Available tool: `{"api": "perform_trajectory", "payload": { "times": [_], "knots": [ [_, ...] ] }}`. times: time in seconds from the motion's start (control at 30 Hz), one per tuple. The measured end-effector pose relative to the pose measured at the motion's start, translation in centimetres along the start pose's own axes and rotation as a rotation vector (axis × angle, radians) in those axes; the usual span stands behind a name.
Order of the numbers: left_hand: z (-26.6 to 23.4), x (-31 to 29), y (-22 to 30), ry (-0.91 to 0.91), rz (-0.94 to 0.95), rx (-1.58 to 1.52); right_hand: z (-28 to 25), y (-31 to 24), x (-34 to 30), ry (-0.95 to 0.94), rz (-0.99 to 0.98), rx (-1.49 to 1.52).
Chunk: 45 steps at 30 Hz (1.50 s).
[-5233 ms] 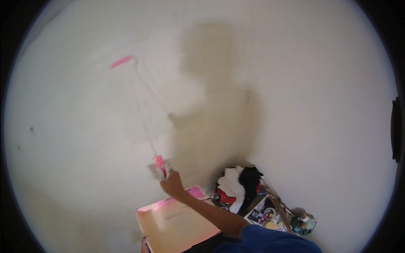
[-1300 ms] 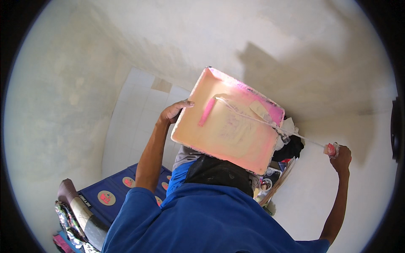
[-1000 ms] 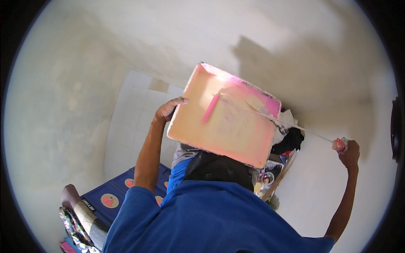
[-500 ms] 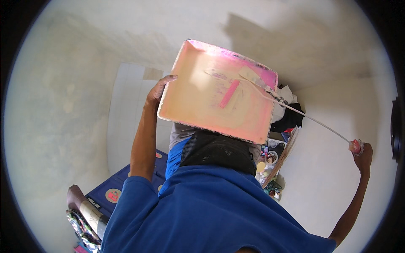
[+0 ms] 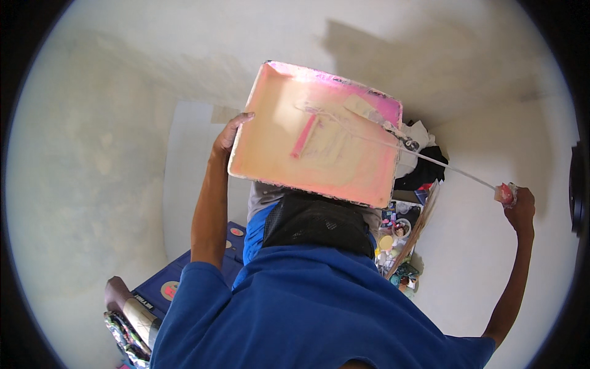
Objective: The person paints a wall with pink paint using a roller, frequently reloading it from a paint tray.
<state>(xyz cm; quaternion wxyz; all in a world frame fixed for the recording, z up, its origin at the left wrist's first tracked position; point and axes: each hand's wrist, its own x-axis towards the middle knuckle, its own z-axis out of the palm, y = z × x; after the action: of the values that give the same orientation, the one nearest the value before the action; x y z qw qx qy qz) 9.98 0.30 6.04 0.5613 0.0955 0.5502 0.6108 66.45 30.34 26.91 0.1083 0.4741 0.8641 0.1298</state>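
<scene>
My left hand (image 5: 232, 134) grips the left rim of a shallow paint tray (image 5: 258, 147), its thumb over the edge and the other fingers hidden beneath. Cream paint and pink stains coat the tray, which I hold tilted before my waist. Out to the right, my right hand (image 5: 521, 208) is wrapped round the handle of a paint roller (image 5: 303, 136). Its long thin rod reaches over the tray's right rim, and the pink roller head lies in the cream paint. A flat, paint-smeared scraper-like piece (image 5: 364, 109) rests near the tray's far right corner, partly coated.
Patchy pale walls (image 5: 92, 141) surround me. Below on the left lie a dark blue mat-like surface (image 5: 203, 261) and a brown and white rolled thing (image 5: 132, 307). Right of my waist are dark cloth (image 5: 433, 166), a wooden strip (image 5: 415, 230) and small cluttered items (image 5: 387, 243).
The roller head has moved left across the tray, drawn along by my right hand, which has shifted slightly left and up. My left hand still holds the tray, nearly in place.
</scene>
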Motion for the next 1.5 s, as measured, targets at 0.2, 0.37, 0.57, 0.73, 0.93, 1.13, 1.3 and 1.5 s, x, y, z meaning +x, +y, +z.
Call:
{"api": "perform_trajectory", "payload": {
  "times": [0.2,0.37,0.57,0.73,0.93,1.13,1.3,1.5],
  "knots": [
    [0.3,0.2,0.2,0.031,0.017,-0.03,1.0,6.0,-2.7,0.099,0.024,-0.07],
    [-0.7,1.2,0.0,-0.084,0.0,-0.003,2.0,2.6,-2.6,0.154,-0.1,-0.025],
    [-0.3,0.5,-0.1,-0.018,0.031,0.005,1.4,1.5,-3.5,0.199,-0.067,0.051],
    [-0.5,0.5,0.0,-0.08,0.047,0.005,0.1,2.2,-6.6,0.054,0.111,0.069],
    [-2.5,1.9,-2.3,-0.147,0.209,0.066,5.7,3.8,-9.6,-0.05,0.264,0.15],
    [-4.8,2.3,-2.2,-0.283,0.178,0.126,7.7,-1.6,-5.8,0.226,0.473,0.584],
    [-4.0,4.1,-2.0,-0.153,0.147,0.108,10.8,-2.5,0.9,0.495,0.455,0.874],
    [-2.3,1.5,-1.9,-0.075,0.298,0.054,4.4,-4.3,8.4,0.835,0.36,1.121]
  ]
}}
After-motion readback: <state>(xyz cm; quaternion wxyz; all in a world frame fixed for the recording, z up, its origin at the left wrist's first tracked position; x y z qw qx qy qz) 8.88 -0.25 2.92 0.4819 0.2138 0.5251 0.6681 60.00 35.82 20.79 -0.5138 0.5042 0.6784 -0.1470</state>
